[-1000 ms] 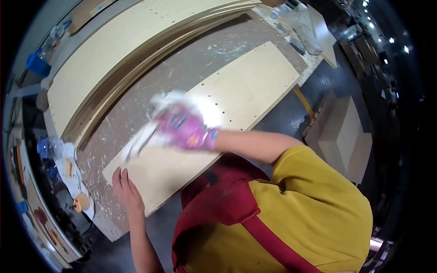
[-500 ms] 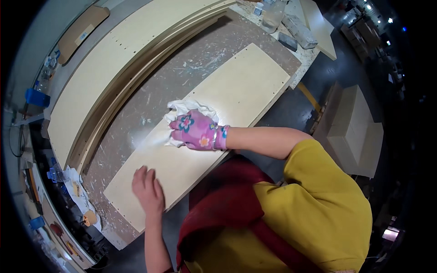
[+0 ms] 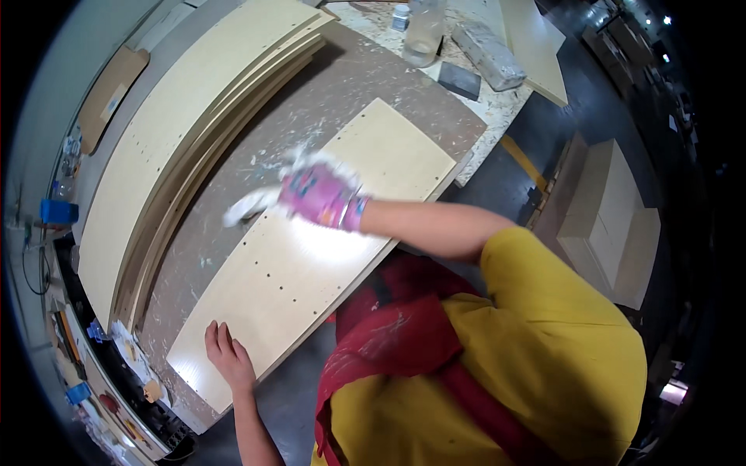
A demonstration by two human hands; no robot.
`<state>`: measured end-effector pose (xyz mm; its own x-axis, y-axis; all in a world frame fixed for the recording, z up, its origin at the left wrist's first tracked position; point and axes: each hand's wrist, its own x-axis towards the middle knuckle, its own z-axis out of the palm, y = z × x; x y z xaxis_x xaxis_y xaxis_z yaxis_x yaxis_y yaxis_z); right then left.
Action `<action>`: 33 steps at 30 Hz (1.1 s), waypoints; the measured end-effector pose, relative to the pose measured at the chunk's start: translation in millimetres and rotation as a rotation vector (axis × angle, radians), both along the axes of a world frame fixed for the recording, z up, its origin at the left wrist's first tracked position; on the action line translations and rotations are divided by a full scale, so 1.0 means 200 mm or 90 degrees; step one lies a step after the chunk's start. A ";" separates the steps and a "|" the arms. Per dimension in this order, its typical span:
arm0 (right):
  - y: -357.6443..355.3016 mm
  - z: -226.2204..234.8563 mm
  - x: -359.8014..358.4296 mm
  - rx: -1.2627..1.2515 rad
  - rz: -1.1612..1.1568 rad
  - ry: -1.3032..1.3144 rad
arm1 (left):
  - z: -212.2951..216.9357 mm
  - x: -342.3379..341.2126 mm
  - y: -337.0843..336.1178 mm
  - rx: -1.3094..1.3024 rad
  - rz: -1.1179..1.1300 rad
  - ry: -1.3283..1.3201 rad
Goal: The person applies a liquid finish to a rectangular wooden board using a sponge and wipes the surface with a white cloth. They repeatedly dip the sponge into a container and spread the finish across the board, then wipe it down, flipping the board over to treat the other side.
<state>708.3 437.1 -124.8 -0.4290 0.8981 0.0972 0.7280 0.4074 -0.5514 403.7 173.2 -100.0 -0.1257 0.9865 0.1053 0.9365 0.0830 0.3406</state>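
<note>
A long pale wooden board (image 3: 342, 252), dotted with several small dark holes, lies slantwise across the worktable. My right hand (image 3: 318, 196), in a pink flowered glove, grips a white cloth (image 3: 252, 203) near the board's far long edge. Motion blurs the cloth; part of it bunches behind the glove and a loose end hangs out to the left over the tabletop. My bare left hand (image 3: 231, 357) rests on the board's near left end, fingers extended, holding nothing.
Curved pale panels (image 3: 183, 101) are stacked along the far left of the scuffed brown table (image 3: 388, 58). A dark grey block (image 3: 459, 81), a wrapped block (image 3: 489, 54) and a clear bottle (image 3: 423, 35) stand at the far right. Cardboard (image 3: 594, 217) sits beyond the right edge.
My right hand has moved the cloth slightly up and left, toward the board's far edge. My left hand sits lower and further left. Holes now show across the board's middle.
</note>
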 end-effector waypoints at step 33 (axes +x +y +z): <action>0.25 -0.06 0.97 0.115 -0.013 -0.100 | 0.04 1.08 0.75 -0.027 -0.287 0.062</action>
<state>903.2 487.9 -137.7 -0.4337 0.8806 0.1909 0.8081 0.4738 -0.3499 619.1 322.3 -92.9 0.3247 0.9443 0.0538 0.9102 -0.3274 0.2538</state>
